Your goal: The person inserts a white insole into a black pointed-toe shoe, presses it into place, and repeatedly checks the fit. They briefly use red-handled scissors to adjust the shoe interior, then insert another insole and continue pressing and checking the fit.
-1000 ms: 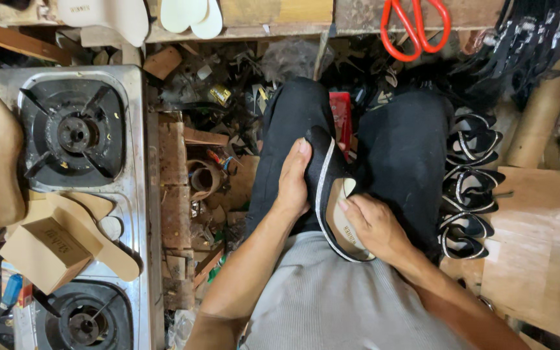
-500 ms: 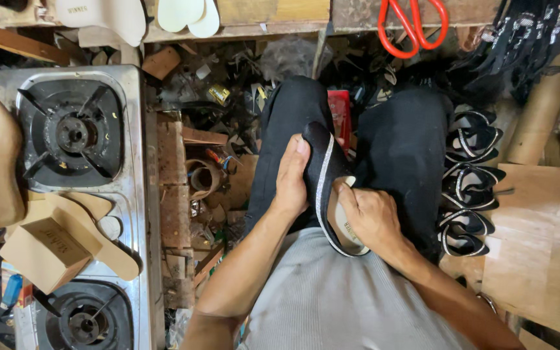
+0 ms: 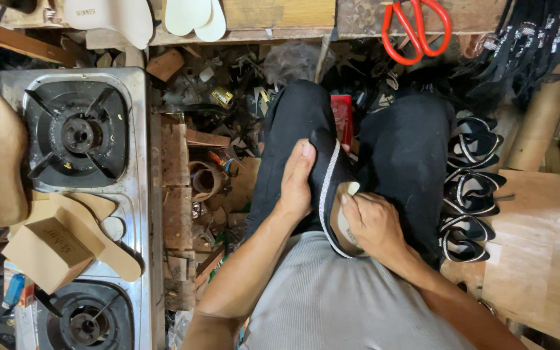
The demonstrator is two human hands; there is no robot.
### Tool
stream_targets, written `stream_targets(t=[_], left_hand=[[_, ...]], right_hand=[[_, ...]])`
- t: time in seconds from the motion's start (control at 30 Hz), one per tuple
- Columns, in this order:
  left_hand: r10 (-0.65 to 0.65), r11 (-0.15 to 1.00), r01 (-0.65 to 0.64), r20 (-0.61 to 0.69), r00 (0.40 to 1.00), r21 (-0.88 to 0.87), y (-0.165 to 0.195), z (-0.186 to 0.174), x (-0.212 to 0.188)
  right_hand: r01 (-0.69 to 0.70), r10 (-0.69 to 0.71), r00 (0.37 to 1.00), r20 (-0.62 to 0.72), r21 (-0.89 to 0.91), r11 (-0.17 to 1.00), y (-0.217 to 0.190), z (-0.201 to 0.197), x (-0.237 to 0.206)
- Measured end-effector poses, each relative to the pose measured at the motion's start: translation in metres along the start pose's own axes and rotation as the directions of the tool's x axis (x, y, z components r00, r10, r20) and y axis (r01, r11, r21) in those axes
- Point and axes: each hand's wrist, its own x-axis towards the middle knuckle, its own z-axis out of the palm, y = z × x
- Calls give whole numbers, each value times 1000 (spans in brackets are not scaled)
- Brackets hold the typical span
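We find the black shoe upper resting on the lap, left hand clamping its toe, right hand pinching a pale rubbing piece; we advise firm, even strokes.

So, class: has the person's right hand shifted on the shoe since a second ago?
Yes, slightly. The right hand has slid up the black shoe, towards the red scissors. The left hand has barely moved.
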Motion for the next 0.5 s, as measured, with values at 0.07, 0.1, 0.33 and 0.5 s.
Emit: stream_targets(t=[0.07,0.1,0.33,0.5], left_hand=[[-24,999,24,-1,1000,-33,2,1,-1],[-13,1000,13,3,1000,-23,3,1,0],[33,997,-36,46,998,62,8,2,0],[0,1000,0,34,999,-9,8,2,3]], right_hand=[[177,-174,984,-42,53,983,-3,-9,-4],[170,-169,985,-21,117,978,-3,-13,-5],[-197,184,977,110,122,973,-6,-4,-1],[-169,124,977,174,274,947,9,-6,-8]])
